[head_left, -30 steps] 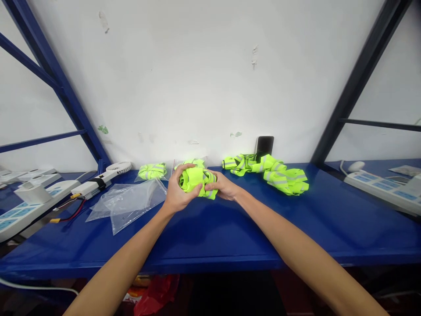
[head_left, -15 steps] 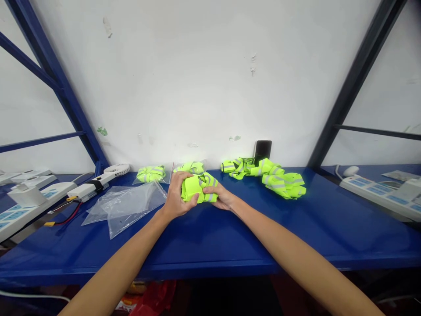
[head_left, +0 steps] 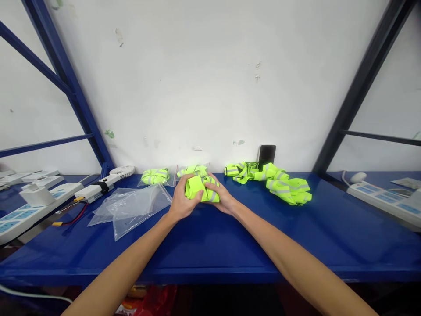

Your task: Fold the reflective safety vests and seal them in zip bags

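A person's left hand (head_left: pixel 183 200) and right hand (head_left: pixel 225 198) together grasp a fluorescent-yellow fabric bundle with silver-grey stripes (head_left: pixel 194 185), mid-table. Partly hidden behind it is a similar yellow bundle in clear plastic (head_left: pixel 196 169); another bagged yellow bundle (head_left: pixel 155 176) lies further left. Flat transparent plastic bags (head_left: pixel 138 205) spread near the left hand, a white round-headed fan (head_left: pixel 123 171) beyond them. On the right, loose striped yellow fabric (head_left: pixel 289 191) lies before an upright dark rectangular device (head_left: pixel 267 154). The glossy blue metal table (head_left: pixel 230 250) meets a scuffed white wall (head_left: pixel 204 87)
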`<action>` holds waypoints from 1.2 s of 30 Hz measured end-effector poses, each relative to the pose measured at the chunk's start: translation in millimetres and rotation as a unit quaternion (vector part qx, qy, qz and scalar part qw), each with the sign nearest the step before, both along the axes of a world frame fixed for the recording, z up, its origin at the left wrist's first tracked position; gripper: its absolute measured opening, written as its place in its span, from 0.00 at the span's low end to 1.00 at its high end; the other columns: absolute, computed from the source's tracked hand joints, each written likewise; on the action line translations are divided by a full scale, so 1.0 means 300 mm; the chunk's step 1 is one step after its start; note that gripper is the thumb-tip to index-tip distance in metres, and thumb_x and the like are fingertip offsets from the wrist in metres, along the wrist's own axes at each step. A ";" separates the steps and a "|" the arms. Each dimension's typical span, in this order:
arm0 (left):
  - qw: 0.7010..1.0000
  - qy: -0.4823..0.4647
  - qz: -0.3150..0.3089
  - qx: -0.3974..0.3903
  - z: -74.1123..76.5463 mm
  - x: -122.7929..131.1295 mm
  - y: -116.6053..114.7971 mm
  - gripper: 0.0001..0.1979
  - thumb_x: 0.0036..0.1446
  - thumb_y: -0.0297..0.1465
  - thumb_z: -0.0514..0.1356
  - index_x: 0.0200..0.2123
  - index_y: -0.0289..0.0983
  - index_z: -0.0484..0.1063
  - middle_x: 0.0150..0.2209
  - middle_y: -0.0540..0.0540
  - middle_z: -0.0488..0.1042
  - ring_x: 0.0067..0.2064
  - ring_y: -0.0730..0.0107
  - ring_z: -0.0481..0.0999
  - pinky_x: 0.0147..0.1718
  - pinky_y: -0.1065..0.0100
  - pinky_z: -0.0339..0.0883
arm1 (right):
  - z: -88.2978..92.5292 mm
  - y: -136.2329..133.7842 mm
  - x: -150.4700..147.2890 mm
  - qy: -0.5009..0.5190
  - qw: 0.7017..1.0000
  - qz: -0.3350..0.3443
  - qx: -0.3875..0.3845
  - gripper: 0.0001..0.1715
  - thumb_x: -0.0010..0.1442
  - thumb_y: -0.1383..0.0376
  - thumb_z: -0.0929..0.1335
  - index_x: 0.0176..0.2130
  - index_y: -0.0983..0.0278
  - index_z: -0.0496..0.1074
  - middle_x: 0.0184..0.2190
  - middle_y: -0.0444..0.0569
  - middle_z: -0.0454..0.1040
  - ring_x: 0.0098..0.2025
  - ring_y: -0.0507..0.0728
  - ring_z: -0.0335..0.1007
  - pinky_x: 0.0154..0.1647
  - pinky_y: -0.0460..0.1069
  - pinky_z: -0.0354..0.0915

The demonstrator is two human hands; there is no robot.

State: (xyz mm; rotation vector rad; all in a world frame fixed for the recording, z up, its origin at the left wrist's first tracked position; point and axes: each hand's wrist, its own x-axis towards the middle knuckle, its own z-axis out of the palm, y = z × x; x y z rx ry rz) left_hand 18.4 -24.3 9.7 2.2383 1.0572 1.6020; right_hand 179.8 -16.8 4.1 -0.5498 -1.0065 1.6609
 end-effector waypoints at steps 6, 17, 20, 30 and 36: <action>1.000 0.009 0.018 0.018 -0.012 -0.012 0.025 0.21 0.52 0.35 0.61 0.48 0.38 0.62 0.43 0.44 0.71 0.43 0.62 0.72 0.44 0.61 0.67 | 0.040 -0.007 -0.029 0.037 0.995 -0.091 0.024 0.24 0.50 0.55 0.73 0.45 0.63 0.74 0.40 0.48 0.78 0.40 0.57 0.74 0.37 0.48 0.69; 0.992 -0.066 0.075 0.072 -0.028 0.031 0.018 0.14 0.55 0.35 0.57 0.43 0.37 0.62 0.37 0.46 0.66 0.38 0.65 0.70 0.40 0.62 0.67 | 0.050 -0.009 -0.085 0.035 0.994 -0.099 0.043 0.31 0.38 0.64 0.78 0.44 0.61 0.71 0.33 0.42 0.76 0.32 0.52 0.72 0.33 0.45 0.67; 0.990 -0.082 0.089 0.073 -0.024 0.064 0.009 0.11 0.57 0.36 0.57 0.41 0.37 0.63 0.36 0.46 0.65 0.39 0.64 0.69 0.40 0.61 0.66 | 0.054 0.005 -0.070 0.023 0.993 -0.105 0.053 0.31 0.36 0.63 0.79 0.42 0.61 0.72 0.32 0.42 0.76 0.31 0.52 0.72 0.34 0.46 0.67; 0.992 -0.051 0.102 0.045 -0.060 0.092 -0.008 0.17 0.59 0.41 0.56 0.47 0.38 0.64 0.40 0.45 0.68 0.42 0.62 0.70 0.42 0.60 0.65 | 0.073 0.005 -0.012 -0.134 0.953 -0.215 0.166 0.26 0.38 0.58 0.78 0.38 0.62 0.75 0.31 0.43 0.74 0.32 0.53 0.68 0.34 0.48 0.66; 0.948 0.134 0.278 0.073 0.013 -0.026 0.046 0.23 0.60 0.45 0.52 0.52 0.37 0.67 0.53 0.34 0.63 0.54 0.47 0.66 0.51 0.48 0.57 | 0.062 0.039 0.055 -0.249 0.884 -0.337 0.209 0.24 0.38 0.55 0.77 0.36 0.61 0.77 0.35 0.45 0.75 0.38 0.57 0.68 0.42 0.52 0.65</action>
